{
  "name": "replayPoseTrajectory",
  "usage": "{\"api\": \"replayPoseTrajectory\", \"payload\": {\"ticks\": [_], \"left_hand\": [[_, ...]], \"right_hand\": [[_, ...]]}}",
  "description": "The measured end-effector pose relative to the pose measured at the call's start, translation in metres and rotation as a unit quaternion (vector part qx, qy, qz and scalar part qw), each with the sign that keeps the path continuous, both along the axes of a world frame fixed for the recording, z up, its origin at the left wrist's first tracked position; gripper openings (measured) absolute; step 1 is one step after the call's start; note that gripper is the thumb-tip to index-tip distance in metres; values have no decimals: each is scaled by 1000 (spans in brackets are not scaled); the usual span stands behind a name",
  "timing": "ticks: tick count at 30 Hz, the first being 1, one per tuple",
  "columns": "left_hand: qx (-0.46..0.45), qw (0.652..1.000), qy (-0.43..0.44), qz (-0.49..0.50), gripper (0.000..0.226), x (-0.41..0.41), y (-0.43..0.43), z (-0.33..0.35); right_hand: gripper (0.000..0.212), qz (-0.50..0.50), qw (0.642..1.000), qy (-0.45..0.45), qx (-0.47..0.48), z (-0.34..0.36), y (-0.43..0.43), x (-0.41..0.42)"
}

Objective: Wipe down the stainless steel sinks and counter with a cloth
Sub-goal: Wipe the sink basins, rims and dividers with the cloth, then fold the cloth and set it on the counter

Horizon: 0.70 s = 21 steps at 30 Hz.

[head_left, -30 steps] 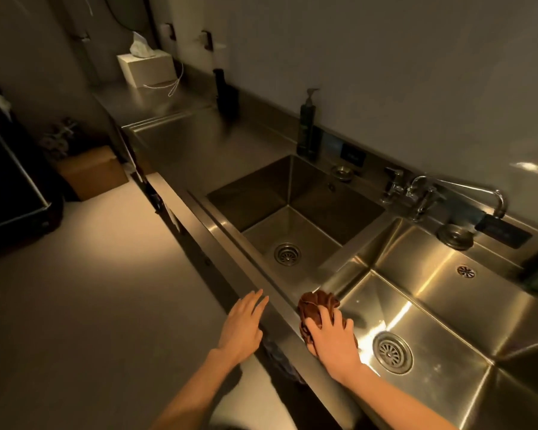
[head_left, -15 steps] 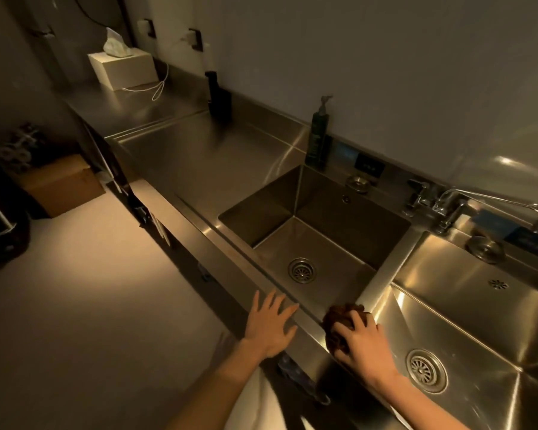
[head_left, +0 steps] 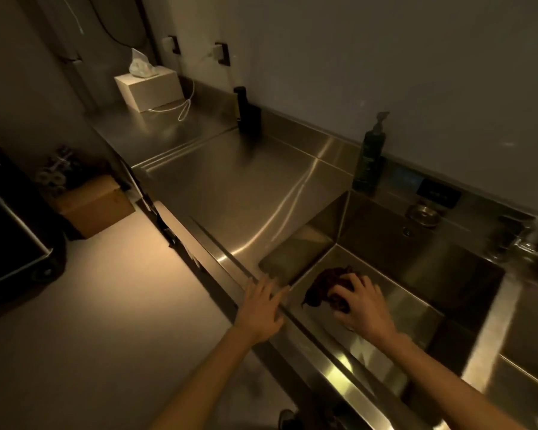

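Since the earlier frame the right hand (head_left: 362, 305) has carried the cloth (head_left: 326, 290) off the divider (head_left: 485, 333) between the two basins and into the left sink (head_left: 416, 268); the view has also swung left, so more counter (head_left: 246, 187) shows. Right hand now grips the dark reddish cloth, fingers curled over its bunched top, at about 5 o'clock in frame. Cloth sits low inside the left sink near the front-left corner; whether it touches the sink floor or the front wall, cannot tell. Left hand (head_left: 261, 308) lies flat and empty, fingers spread, on the counter's front edge just left of the sink, at about 6 o'clock. Hands are near each other, with the sink rim between them.

Counter runs from centre up toward 11 o'clock. Tissue box (head_left: 149, 86) stands at its far end, 11 o'clock, with a white cord (head_left: 184, 108) looped beside it. Dark upright object (head_left: 246, 110) against the backsplash at 12 o'clock, blurred. Soap bottle (head_left: 368, 159) stands at the sink's back-left corner, 2 o'clock. Small metal bowl (head_left: 424, 214) on the back ledge right of it. Taps (head_left: 525, 243) at 3 o'clock, blurred. Right sink (head_left: 528, 367) is cut off at 4 o'clock. Cardboard box (head_left: 94, 206) on the floor at 9 o'clock.
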<state>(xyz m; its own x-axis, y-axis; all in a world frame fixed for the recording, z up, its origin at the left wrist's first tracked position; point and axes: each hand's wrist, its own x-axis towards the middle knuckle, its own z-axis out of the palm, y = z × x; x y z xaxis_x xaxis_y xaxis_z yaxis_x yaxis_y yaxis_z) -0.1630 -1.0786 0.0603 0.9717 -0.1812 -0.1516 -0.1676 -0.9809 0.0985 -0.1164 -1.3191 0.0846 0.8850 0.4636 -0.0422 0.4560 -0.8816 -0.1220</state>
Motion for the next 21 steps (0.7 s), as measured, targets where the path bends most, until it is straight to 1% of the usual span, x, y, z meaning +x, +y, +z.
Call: {"api": "replayPoseTrajectory", "payload": {"ticks": [5, 8, 11, 13, 17, 21], "left_hand": [[0, 999, 0, 54, 64, 45, 58, 11], [-10, 998, 16, 67, 65, 63, 81, 9], [-20, 997, 27, 73, 64, 85, 105, 5], [-22, 997, 30, 68, 65, 100, 127, 2], [-28, 998, 27, 51, 67, 138, 181, -1], [-19, 999, 30, -3, 65, 174, 240, 0]], "right_hand": [[41, 47, 999, -8, 6, 14, 60, 68], [40, 54, 998, -1, 20, 16, 92, 93], [40, 63, 998, 9, 8, 13, 125, 116], [41, 59, 998, 18, 4, 12, 148, 131], [39, 35, 998, 27, 36, 7, 199, 162], [36, -13, 997, 23, 70, 5, 252, 192]]}}
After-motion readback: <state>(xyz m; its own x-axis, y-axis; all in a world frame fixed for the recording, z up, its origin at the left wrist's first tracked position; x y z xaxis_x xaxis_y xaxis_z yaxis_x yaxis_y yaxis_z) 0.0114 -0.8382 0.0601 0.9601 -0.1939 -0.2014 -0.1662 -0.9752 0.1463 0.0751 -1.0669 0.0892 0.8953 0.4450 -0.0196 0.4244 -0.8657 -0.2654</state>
